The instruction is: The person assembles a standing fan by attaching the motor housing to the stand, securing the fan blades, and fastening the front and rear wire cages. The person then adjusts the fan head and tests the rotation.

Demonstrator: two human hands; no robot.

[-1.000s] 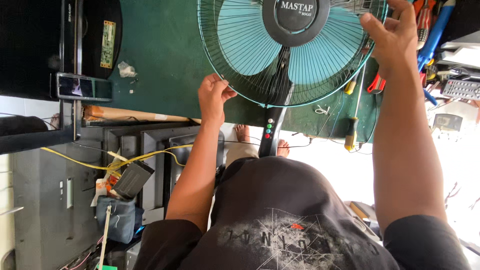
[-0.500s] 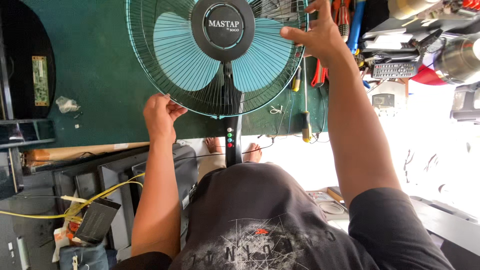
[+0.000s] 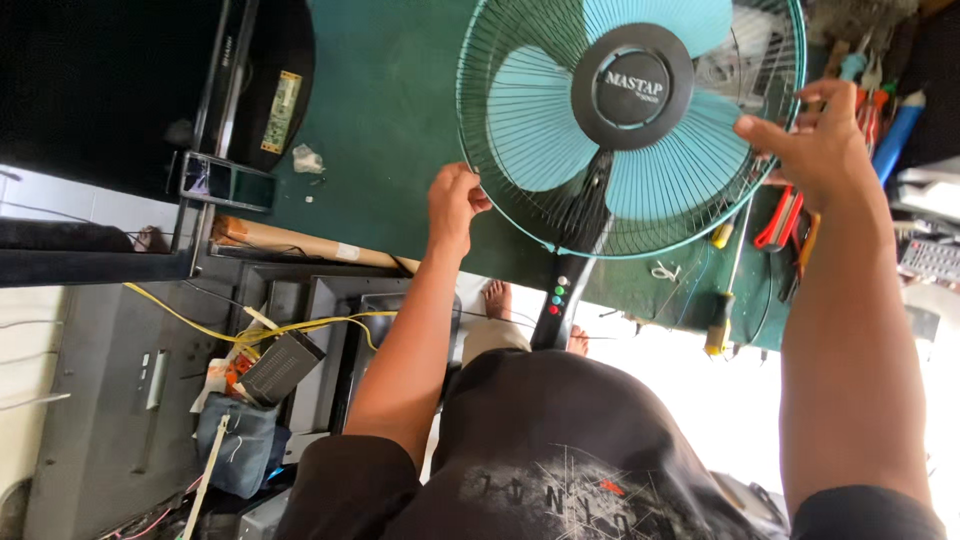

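A teal pedestal fan [image 3: 560, 130] with a wire grille and a black hub lies on a green work mat [image 3: 400, 110]. Its black stem with coloured buttons [image 3: 557, 300] points toward me. My left hand [image 3: 455, 200] grips the grille's rim on the left side. Across the grille, my right hand [image 3: 815, 145] holds the rim on the right, fingers curled over the wire.
Screwdrivers [image 3: 725, 290], red-handled pliers [image 3: 780, 215] and other tools lie right of the fan. A black flat screen [image 3: 120, 90] stands at the left. A yellow cable [image 3: 250, 330], a small black box [image 3: 280, 365] and grey panels sit below the bench. My bare feet [image 3: 497, 298] show under it.
The view has swung so the fan sits further right in frame. Both hands stay on the grille rim, in about the same places on it.
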